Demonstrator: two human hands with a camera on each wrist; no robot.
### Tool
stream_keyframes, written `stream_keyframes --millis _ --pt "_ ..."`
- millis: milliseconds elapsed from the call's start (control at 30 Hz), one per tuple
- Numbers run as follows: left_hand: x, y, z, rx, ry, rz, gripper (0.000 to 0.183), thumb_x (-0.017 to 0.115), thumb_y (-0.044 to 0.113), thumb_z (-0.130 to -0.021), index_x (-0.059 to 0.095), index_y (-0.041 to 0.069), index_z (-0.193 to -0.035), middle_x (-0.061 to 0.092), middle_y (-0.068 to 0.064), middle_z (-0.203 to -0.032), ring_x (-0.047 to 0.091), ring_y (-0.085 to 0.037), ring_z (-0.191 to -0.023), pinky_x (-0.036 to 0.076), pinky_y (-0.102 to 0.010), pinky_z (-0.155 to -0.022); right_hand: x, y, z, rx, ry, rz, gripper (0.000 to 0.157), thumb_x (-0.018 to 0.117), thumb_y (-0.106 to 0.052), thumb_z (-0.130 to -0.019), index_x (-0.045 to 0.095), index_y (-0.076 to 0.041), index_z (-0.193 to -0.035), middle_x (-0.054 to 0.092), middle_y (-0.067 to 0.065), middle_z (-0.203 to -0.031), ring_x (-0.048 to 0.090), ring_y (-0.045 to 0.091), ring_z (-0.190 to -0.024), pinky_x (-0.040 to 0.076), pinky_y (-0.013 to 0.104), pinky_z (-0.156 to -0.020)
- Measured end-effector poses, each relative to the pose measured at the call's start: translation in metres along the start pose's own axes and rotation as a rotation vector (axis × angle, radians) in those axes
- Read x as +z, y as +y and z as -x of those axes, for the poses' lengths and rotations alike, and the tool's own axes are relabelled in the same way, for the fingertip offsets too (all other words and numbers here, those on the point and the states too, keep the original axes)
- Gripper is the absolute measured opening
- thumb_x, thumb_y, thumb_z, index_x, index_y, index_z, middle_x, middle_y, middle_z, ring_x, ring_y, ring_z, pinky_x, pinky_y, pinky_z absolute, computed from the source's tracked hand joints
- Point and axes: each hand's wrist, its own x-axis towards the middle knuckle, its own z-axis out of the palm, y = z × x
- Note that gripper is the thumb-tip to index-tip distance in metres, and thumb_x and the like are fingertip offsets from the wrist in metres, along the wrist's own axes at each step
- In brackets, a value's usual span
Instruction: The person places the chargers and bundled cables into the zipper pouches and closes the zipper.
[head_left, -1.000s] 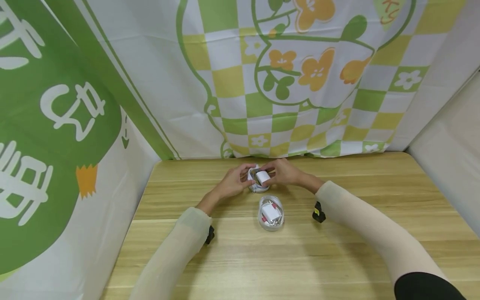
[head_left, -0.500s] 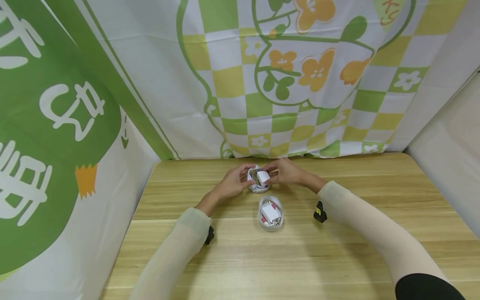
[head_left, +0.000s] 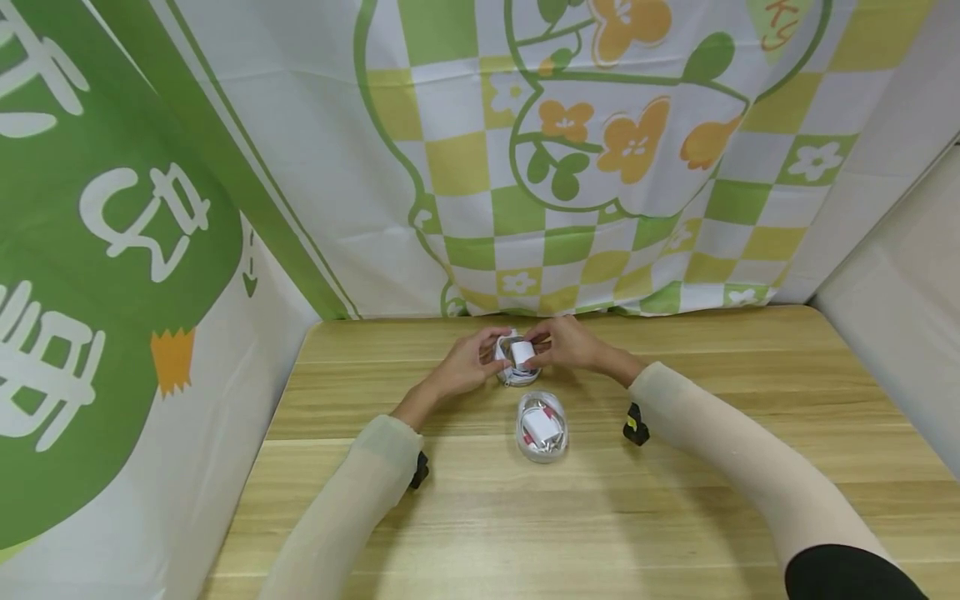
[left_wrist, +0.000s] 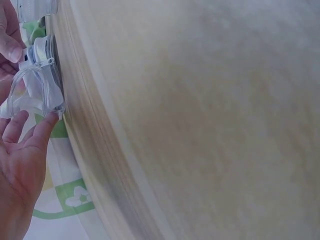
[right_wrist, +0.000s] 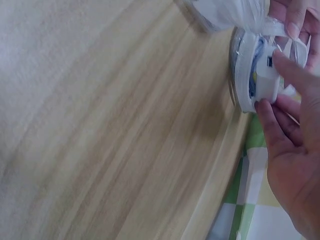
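Note:
Near the table's back edge, my left hand (head_left: 463,367) holds a small clear zip case (head_left: 517,379) by its left side, thumb in front and fingers behind. The case has a white zipper and stands unzipped; coiled cable shows in it. My right hand (head_left: 573,344) pinches a white USB charger plug (head_left: 522,354) between thumb and fingers, at the mouth of the case. In the right wrist view the plug's (right_wrist: 267,82) dark USB port shows, close against the case's zipper band (right_wrist: 243,70). The clear flap arches beside my left fingers in the left wrist view.
A second clear oval case (head_left: 543,455), with a white plug and a cable with red parts in it, lies just in front on the wooden table (head_left: 480,533). A patterned cloth (head_left: 540,250) hangs right behind the table's back edge.
My right hand has turned the charger plug and shifted it slightly left, over the zip case. My left hand and the second case have stayed in place.

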Motion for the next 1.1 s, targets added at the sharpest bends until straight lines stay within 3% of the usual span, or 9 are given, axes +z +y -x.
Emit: stream_keyframes --millis 167,300,767,1000,1100 --pt "0.0007 0.0002 -0.0005 0.007 -0.002 -0.001 0.055 0.074 0.006 -0.099 0.053 0.004 -0.149 0.059 -0.017 -0.152 0.051 -0.032 -0.146 0.045 -0.044 -0.119 -0.0023 -0.0001 0.0027 0.004 -0.038 -0.073 0.043 0.088 -0.007 -0.086 0.073 0.007 -0.124 0.075 0.022 -0.124 0.075 0.035 -0.113 0.062 0.036 -0.096" --pt "0.0017 -0.0006 -0.0014 0.017 0.001 -0.003 0.055 0.075 0.006 -0.098 0.053 0.004 -0.149 0.059 -0.019 -0.151 0.053 -0.033 -0.145 0.045 -0.044 -0.12 -0.0026 0.0011 0.0036 0.017 -0.035 -0.091 0.043 0.089 -0.008 -0.086 0.073 0.006 -0.124 0.075 0.022 -0.124 0.075 0.034 -0.112 0.062 0.032 -0.095" --pt "0.0033 -0.0001 -0.0029 0.012 0.009 -0.007 0.055 0.074 0.005 -0.099 0.053 0.003 -0.149 0.057 -0.018 -0.154 0.05 -0.037 -0.146 0.042 -0.045 -0.122 0.0045 0.002 -0.0034 0.021 0.006 0.024 0.042 0.092 -0.017 -0.084 0.078 0.0 -0.119 0.078 0.017 -0.117 0.078 0.027 -0.104 0.064 0.027 -0.087" --pt "0.0027 0.0012 -0.0028 0.0 0.013 -0.006 0.054 0.074 0.005 -0.099 0.053 0.004 -0.149 0.055 -0.016 -0.156 0.049 -0.037 -0.147 0.043 -0.044 -0.12 0.0065 0.0015 -0.0042 -0.031 0.038 0.107 0.04 0.092 -0.02 -0.083 0.079 -0.001 -0.117 0.079 0.015 -0.114 0.077 0.024 -0.096 0.064 0.027 -0.082" --pt "0.0028 0.0025 -0.0034 0.013 0.01 -0.022 0.055 0.074 0.005 -0.098 0.053 0.004 -0.149 0.054 -0.017 -0.156 0.049 -0.038 -0.146 0.044 -0.045 -0.12 0.0063 0.001 -0.0026 -0.029 0.043 0.083 0.04 0.092 -0.018 -0.084 0.079 0.001 -0.117 0.079 0.016 -0.114 0.078 0.026 -0.098 0.064 0.027 -0.083"
